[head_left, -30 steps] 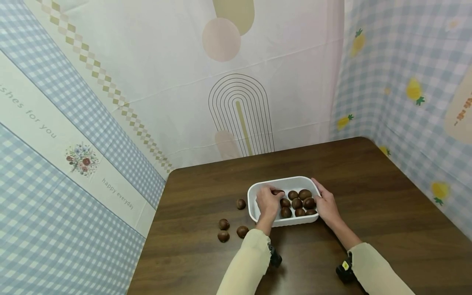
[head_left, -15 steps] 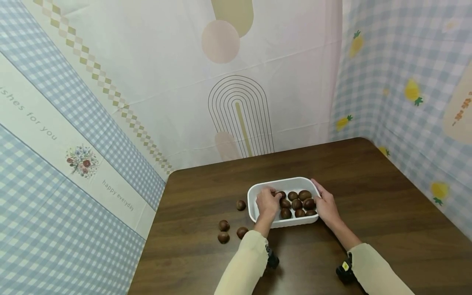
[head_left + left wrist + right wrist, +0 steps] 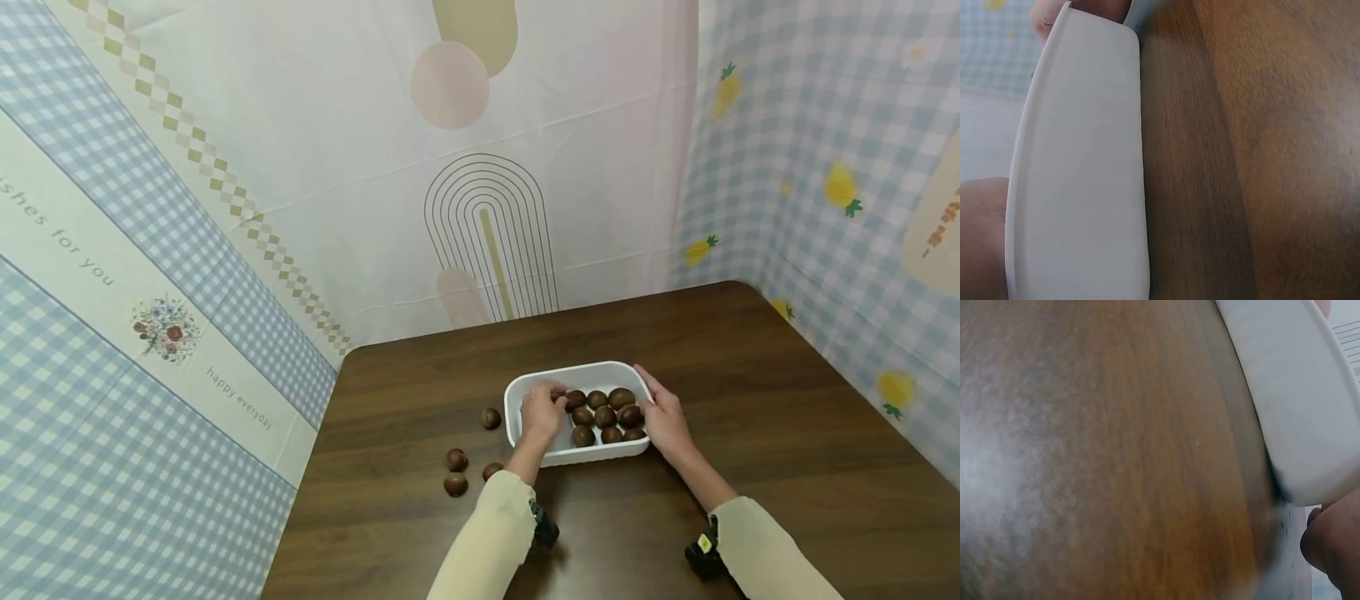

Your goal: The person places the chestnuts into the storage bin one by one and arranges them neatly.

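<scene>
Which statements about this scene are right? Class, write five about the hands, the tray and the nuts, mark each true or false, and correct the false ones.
1. The left hand reaches inside the white tray. True.
2. The tray is empty. False: brown nuts lie in it.
3. The right hand grips the tray's right end. True.
4. Four nuts show on the wooden table, to the left of the tray or toward its near left corner. True.
5. The table's surface is white. False: it is dark brown with a wood grain.
</scene>
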`<state>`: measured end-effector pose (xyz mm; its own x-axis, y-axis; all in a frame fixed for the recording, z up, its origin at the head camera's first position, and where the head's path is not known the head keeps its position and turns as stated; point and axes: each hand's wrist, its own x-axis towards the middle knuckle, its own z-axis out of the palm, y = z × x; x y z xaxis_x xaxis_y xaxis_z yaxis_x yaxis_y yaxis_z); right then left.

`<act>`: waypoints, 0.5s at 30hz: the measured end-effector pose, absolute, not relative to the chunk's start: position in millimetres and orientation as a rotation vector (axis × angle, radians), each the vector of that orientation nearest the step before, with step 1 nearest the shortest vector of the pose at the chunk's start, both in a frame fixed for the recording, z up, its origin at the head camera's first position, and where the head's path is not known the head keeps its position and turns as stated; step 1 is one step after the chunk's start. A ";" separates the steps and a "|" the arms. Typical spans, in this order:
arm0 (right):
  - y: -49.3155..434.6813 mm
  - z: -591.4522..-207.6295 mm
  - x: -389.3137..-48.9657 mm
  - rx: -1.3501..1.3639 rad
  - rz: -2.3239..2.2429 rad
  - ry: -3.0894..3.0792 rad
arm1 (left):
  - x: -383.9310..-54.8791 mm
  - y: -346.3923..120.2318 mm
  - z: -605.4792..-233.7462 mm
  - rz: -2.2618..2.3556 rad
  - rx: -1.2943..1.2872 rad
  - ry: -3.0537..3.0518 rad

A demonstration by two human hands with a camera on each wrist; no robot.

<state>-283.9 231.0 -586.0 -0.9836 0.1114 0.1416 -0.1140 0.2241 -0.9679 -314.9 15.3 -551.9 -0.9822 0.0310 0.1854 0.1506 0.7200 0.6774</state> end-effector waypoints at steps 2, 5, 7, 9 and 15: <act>230.6 -586.4 -283.9 -0.001 1.847 -2.318 | -314.2 13.6 -550.5 -1.108 -0.156 -2.777; 230.1 -585.8 -283.4 -0.009 1.839 -2.326 | -314.0 9.9 -547.7 -1.057 -0.179 -2.806; 230.0 -585.3 -283.0 -0.010 1.837 -2.329 | -315.1 6.6 -545.4 -1.010 -0.212 -2.837; 230.1 -584.4 -282.3 -0.010 1.842 -2.322 | -317.7 2.4 -542.5 -0.971 -0.270 -2.875; 229.1 -583.3 -281.8 0.006 1.846 -2.316 | -326.0 -15.3 -521.3 -0.950 -0.518 -2.990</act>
<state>-281.8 229.1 -583.3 -0.9838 0.1086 0.1424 -0.1146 0.2289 -0.9667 -326.0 -15.3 -521.3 -0.9463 0.3175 0.0617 0.2949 0.7687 0.5676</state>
